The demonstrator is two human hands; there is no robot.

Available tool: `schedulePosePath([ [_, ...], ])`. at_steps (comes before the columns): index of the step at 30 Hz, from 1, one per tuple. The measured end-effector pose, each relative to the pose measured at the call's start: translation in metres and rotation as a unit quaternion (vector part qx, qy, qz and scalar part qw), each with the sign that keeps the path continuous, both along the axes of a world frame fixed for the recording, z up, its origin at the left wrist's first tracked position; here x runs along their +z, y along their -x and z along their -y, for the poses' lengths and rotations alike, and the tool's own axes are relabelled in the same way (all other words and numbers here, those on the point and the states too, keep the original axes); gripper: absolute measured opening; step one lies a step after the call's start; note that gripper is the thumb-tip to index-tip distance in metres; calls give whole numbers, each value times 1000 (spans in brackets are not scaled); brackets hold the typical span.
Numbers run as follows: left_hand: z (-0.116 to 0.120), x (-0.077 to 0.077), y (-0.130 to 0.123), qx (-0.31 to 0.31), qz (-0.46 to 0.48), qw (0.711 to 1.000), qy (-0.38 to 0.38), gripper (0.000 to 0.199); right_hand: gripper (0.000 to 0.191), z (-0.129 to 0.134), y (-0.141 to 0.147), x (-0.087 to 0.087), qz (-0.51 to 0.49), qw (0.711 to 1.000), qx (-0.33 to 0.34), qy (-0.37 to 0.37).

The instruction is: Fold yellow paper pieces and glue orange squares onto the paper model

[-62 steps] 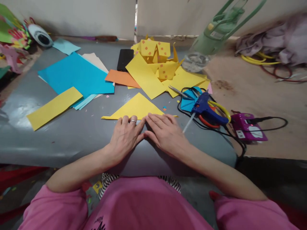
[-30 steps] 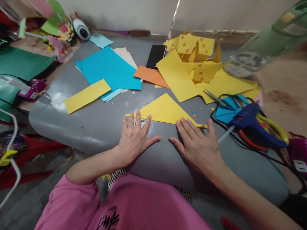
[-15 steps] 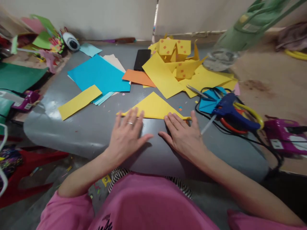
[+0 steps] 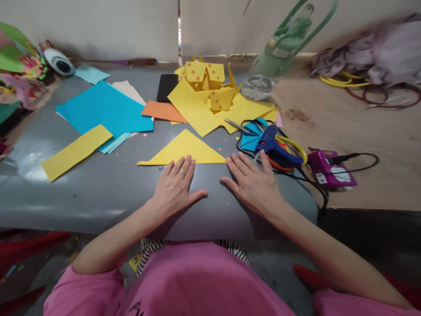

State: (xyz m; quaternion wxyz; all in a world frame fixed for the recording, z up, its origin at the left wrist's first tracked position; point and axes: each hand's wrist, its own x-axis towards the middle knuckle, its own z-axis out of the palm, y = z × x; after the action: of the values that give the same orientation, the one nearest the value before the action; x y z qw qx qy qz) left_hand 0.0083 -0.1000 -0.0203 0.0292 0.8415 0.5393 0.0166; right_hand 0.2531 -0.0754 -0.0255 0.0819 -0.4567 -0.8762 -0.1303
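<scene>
Left hand (image 4: 174, 186) slid inward along the yellow folded-paper triangle (image 4: 182, 147), now below its peak; right hand (image 4: 255, 188) slid outward, covering its right end. Both hands flat, palms down, fingers extended, gripping nothing. Triangle lies just ahead of them on the glossy grey tabletop (image 4: 98, 193), long edge at the fingertips, peak pointing away. Rectangular yellow paper strip (image 4: 77, 152) left of left hand, overlapping large bright-blue paper (image 4: 105, 107). Rectangular orange paper strip (image 4: 163, 112) ahead of left hand. Blue glue gun (image 4: 271, 142) just beyond right hand; purple box with black cable (image 4: 332, 169) farther right. Pale-green bottle (image 4: 271, 61) well ahead.
</scene>
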Motion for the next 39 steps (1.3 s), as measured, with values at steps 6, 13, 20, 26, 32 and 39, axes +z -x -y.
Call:
schedulePosePath([
  [6, -2, 1, -1, 3, 5, 1000, 10, 92, 61, -3, 2, 10, 6, 1000, -23, -10],
  [13, -3, 1, -6, 9, 16, 1000, 15, 90, 45, -16, 42, 4, -35, 995, 97, 2],
  [20, 11, -6, 31, 154, 14, 988, -21, 97, 44, -19, 47, 2, -25, 994, 110, 7],
  [26, 30, 0, 80, 192, -14, 981, -20, 77, 40, -22, 45, 1, -36, 993, 111, 1],
  [32, 2, 13, 83, 144, 17, 986, -86, 40, 25, -49, 45, 3, -72, 991, 100, 59],
  [39, -32, 16, 46, 52, 30, 992, -110, 24, 21, -65, 52, 13, -87, 986, 95, 102],
])
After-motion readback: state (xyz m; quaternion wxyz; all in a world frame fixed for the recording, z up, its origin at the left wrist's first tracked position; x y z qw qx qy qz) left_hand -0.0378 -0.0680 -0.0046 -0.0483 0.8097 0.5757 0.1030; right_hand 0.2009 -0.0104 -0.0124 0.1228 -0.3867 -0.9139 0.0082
